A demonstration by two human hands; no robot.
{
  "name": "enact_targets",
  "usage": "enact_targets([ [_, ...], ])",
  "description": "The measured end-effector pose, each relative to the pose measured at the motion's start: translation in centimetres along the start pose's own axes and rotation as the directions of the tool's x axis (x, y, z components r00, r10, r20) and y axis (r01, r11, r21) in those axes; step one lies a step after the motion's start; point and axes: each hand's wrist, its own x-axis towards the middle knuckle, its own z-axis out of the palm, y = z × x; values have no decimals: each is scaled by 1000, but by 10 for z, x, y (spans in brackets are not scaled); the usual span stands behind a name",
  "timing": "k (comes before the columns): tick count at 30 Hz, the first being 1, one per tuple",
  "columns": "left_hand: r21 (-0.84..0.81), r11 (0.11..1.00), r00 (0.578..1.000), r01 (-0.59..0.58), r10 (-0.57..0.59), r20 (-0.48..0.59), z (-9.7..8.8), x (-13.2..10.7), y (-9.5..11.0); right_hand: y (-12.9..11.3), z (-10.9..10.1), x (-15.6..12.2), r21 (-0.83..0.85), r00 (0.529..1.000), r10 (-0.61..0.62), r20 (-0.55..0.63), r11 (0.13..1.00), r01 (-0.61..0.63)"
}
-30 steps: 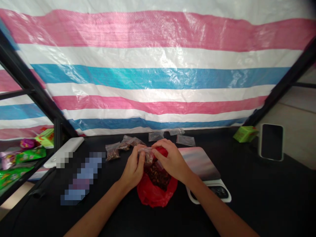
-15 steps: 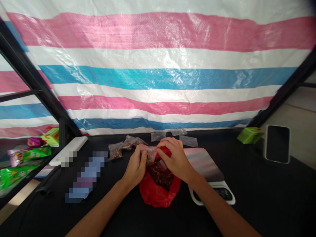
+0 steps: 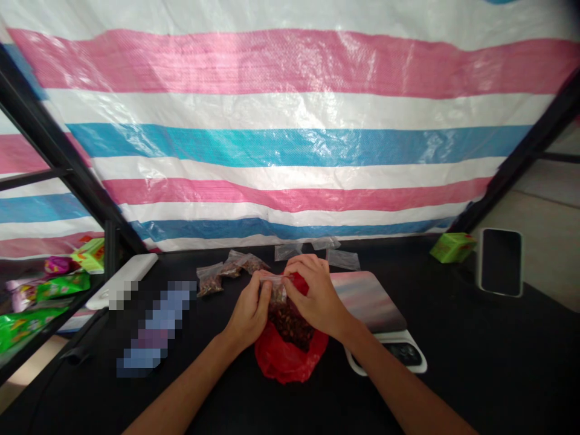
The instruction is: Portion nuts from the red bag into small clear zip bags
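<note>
Between my two hands is a small clear zip bag point(image 3: 278, 292) with brownish bits inside, its top edge level. My left hand point(image 3: 252, 305) pinches the bag's left top corner between thumb and fingers. At the other end of that edge, my right hand point(image 3: 312, 291) closes thumb and fingers on the top. Just below lies an open red plastic bag point(image 3: 290, 362) full of dark reddish-brown dried pieces point(image 3: 292, 329). Several filled zip bags point(image 3: 210, 281) rest to the left behind my left hand. Flat clear zip bags point(image 3: 343, 260) lie behind my right hand.
A kitchen scale point(image 3: 369, 302) with a metal plate stands right of the red bag, partly under my right forearm. Farther right are a green box point(image 3: 453, 248) and a phone-like device point(image 3: 500, 263). A white bar-shaped object point(image 3: 124, 278) and a blurred-out item point(image 3: 158, 326) lie left.
My right hand's fingertips have shifted slightly left along the zip bag's top edge, and the bag's front shows more plainly. The whole view has moved a little.
</note>
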Motion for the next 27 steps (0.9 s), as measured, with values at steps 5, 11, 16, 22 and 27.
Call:
enact_targets([
  [5,-2,1000,999,-30,30,-17,1,1,-1,-2,2,-1,10,1000,-8,17,1000,8],
  [11,36,996,997,-77,78,-15,1,1,-1,-4,1,-2,-39,999,-35,11,999,35],
  [16,44,992,993,-115,115,-5,2,1,1,-5,0,-3,-33,999,-44,-2,998,44],
  [22,40,982,978,-186,189,-90,1,4,10,-5,-1,-3,-58,999,-43,5,997,43],
  [27,73,964,954,-256,265,-142,0,3,13,-6,-2,-4,-55,998,-60,26,997,62],
])
